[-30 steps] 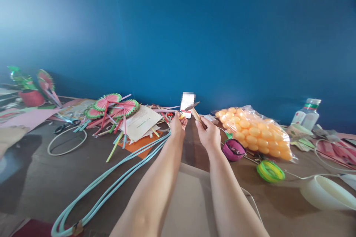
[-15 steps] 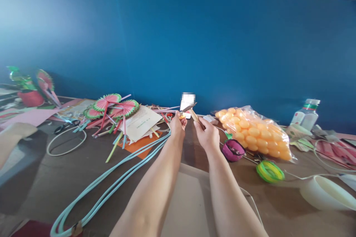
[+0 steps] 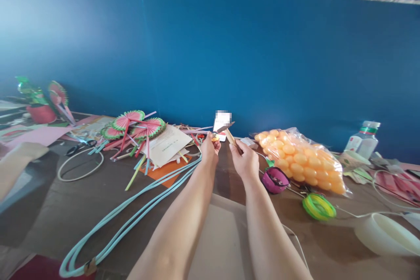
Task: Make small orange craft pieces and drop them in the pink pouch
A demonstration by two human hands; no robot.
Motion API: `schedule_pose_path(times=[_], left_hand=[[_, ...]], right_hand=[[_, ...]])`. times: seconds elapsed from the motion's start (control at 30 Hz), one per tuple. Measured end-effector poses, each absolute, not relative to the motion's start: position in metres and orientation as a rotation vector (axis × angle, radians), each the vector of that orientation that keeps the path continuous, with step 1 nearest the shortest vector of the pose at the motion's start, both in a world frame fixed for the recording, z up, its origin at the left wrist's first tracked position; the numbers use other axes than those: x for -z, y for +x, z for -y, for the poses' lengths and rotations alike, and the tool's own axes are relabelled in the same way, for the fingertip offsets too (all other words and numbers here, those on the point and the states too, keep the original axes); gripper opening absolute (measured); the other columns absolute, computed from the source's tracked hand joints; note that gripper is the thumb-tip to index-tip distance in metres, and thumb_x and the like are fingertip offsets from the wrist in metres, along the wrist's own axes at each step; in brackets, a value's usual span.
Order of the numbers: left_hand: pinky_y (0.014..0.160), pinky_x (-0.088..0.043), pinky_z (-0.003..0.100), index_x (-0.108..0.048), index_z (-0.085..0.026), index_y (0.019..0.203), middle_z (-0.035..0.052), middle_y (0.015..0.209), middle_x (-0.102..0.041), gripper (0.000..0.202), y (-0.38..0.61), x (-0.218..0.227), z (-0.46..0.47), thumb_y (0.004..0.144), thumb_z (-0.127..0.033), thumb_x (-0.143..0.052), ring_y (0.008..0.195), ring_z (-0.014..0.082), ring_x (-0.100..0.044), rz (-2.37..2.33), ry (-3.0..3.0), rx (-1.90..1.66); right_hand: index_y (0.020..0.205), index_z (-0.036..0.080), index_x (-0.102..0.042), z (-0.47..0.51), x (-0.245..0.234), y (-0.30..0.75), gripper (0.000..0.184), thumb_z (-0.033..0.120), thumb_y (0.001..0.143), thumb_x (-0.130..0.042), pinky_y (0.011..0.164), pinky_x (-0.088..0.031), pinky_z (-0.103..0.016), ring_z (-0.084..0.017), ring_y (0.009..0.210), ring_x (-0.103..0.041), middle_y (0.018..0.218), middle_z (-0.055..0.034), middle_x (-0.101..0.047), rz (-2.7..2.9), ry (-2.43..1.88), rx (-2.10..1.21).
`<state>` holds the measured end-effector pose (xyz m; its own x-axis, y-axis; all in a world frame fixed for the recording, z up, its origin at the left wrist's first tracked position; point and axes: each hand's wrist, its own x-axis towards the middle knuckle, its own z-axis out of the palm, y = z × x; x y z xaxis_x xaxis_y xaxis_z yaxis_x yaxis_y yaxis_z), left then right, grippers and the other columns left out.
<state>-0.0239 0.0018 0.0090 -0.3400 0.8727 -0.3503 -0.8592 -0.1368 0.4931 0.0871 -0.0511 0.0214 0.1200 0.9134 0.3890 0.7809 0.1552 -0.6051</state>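
Both my arms reach forward over the dark table. My right hand (image 3: 245,157) is closed round the wooden handle of a hammer (image 3: 230,135), whose dark metal head sits just above and to the right of my left fingertips. My left hand (image 3: 210,151) pinches a small orange-yellow piece (image 3: 215,138) with a darker, shiny bit on top; its exact kind is too small to make out. Right behind the hammer stands a white card (image 3: 222,119), partly blurred out. A purple pouch (image 3: 275,180) with small dark pieces inside lies to the right of my right hand.
Light-blue tubing (image 3: 131,203) loops across the left side, near watermelon-patterned paper fans (image 3: 129,120), papers and scissors (image 3: 80,146). A bag of orange balls (image 3: 302,157), a green-yellow coil (image 3: 319,207) and a tape roll (image 3: 387,234) lie right. Another person's arm (image 3: 19,164) enters at left.
The hammer head has lifted slightly away from the small piece in my left hand. The whole view has shifted a little; my left hand keeps its pinch.
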Motion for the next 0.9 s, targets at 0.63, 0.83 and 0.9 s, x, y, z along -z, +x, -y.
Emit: schedule_pose_path(times=[0.63,0.83,0.9], left_hand=[[0.045,-0.038,0.013,-0.059,-0.016,0.078,-0.0023,0.059,-0.055,0.029,-0.0253,-0.0100,-0.0025,0.084,-0.042,-0.070,0.043,0.0037,-0.048,-0.862,0.029,-1.737],[0.044,-0.037,0.014,-0.059,-0.016,0.076,-0.0031,0.057,-0.053,0.033,-0.0255,-0.0084,-0.0030,0.082,-0.047,-0.070,0.041,0.0033,-0.046,-0.923,0.055,-1.735],[0.043,-0.036,0.013,-0.058,-0.016,0.075,-0.0033,0.057,-0.052,0.035,-0.0258,-0.0083,-0.0032,0.082,-0.048,-0.070,0.041,0.0032,-0.045,-0.937,0.066,-1.735]], right_hand=[[0.120,0.036,-0.069,0.0588,-0.0294,0.0869,0.034,0.042,0.091,-0.053,0.074,-0.048,-0.030,-0.022,0.090,-0.067,0.100,-0.0021,-0.075,1.817,-1.645,-0.197],[0.119,0.038,-0.069,0.0597,-0.0298,0.0857,0.033,0.041,0.090,-0.053,0.073,-0.049,-0.031,-0.022,0.089,-0.067,0.100,-0.0007,-0.075,1.833,-1.653,-0.188],[0.119,0.039,-0.069,0.0596,-0.0294,0.0853,0.033,0.042,0.090,-0.053,0.074,-0.049,-0.031,-0.023,0.089,-0.067,0.100,-0.0004,-0.075,1.841,-1.652,-0.176]])
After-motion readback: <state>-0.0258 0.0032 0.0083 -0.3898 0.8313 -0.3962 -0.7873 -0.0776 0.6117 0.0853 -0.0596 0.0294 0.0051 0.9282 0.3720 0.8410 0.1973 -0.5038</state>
